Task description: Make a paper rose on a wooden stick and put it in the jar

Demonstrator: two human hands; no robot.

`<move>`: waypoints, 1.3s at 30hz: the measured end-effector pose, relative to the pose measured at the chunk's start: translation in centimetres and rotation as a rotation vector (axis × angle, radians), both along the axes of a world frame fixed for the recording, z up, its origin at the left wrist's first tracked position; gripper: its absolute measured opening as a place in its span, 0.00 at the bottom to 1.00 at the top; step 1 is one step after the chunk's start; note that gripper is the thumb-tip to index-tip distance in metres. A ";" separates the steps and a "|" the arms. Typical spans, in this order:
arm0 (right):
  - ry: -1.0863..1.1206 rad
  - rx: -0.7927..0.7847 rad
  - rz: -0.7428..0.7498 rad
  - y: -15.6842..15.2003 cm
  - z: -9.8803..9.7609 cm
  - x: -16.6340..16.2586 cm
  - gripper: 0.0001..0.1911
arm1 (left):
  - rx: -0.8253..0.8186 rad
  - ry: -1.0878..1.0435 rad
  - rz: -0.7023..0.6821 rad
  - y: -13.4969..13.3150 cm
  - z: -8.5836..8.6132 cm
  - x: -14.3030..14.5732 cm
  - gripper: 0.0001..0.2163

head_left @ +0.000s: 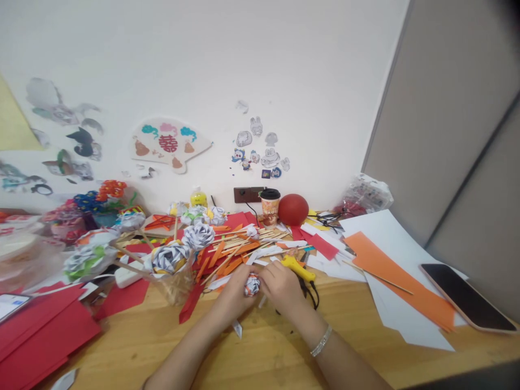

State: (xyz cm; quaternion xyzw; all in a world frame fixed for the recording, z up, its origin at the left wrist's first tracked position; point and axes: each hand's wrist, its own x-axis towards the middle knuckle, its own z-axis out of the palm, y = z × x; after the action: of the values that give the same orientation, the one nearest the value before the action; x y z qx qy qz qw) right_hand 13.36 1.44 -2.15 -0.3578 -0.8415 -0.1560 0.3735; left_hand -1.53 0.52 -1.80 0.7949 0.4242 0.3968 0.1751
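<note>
Between my two hands is a small paper flower (252, 285), white with grey edges and a bit of orange at its side. My left hand (234, 291) curls round it from the left, fingers closed on it. From the right, my right hand (283, 286) pinches at the flower's edge, its fingertips partly hidden. A white paper strip (238, 329) lies on the wooden table below my left hand. Just beyond my right hand rests a yellow glue gun (298, 267) with a black cord.
Wooden sticks (239, 244) and orange and red strips lie behind my hands. At left stand finished paper flowers in a cup (174, 287) and red sheets (44, 341). At right are an orange sheet (398, 279), white paper (418, 330) and a phone (467, 298). A drink cup (270, 208) and red balloon (293, 209) stand behind.
</note>
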 end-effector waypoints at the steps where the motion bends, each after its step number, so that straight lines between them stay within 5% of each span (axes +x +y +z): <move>1: 0.003 -0.005 -0.009 0.0 -0.1 -0.1 0.10 | 0.007 -0.002 0.001 0.0 0.0 0.0 0.13; 9: 0.188 -0.157 -0.148 -0.4 0.0 -0.3 0.05 | 0.031 0.007 0.046 0.2 -0.3 0.1 0.12; 24: 0.018 -0.099 0.021 -0.1 -0.1 0.0 0.08 | 0.036 0.025 -0.009 -0.1 0.2 0.1 0.13; 36: 0.645 -0.700 0.284 1.1 -0.3 0.0 0.03 | -0.036 0.003 -0.015 -0.2 0.7 0.1 0.14; 39: 0.645 -0.684 0.254 1.1 -0.5 0.1 0.04 | -0.050 -0.004 -0.014 -0.1 0.7 0.0 0.14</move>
State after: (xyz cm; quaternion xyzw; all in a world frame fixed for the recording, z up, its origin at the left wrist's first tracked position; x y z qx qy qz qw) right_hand 13.43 2.57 -2.60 -0.3846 -0.7228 0.2954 0.4922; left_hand -1.49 0.39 -1.14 0.7926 0.4280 0.3862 0.1987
